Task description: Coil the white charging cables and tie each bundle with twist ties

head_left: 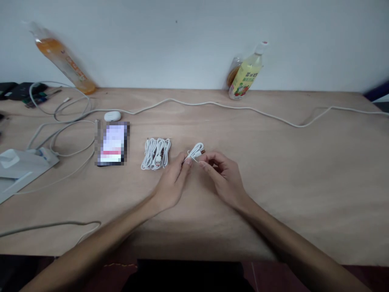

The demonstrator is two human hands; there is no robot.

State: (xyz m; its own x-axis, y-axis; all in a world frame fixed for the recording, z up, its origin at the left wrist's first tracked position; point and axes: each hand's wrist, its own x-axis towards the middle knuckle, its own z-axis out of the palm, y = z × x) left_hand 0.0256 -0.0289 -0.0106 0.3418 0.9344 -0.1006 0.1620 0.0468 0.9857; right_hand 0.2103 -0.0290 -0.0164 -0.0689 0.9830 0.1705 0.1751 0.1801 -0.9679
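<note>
Between my two hands, just above the table, is a white USB cable (197,150) folded into a small bundle. My left hand (174,180) is closed on the bundle's lower left end, thumb on top. Thumb and forefinger of my right hand (223,174) are pinched at a thin white strand coming off the bundle, near its USB plug. Left of my left hand lies a group of coiled white USB cables (156,154) side by side, one metal plug showing.
A phone (113,144) with a lit, blurred screen and a white earbud case (112,116) lie at left. Long white cords cross the table (304,170) to a white power strip (24,166). An orange drink bottle (65,65) and a yellow one (247,73) stand by the wall.
</note>
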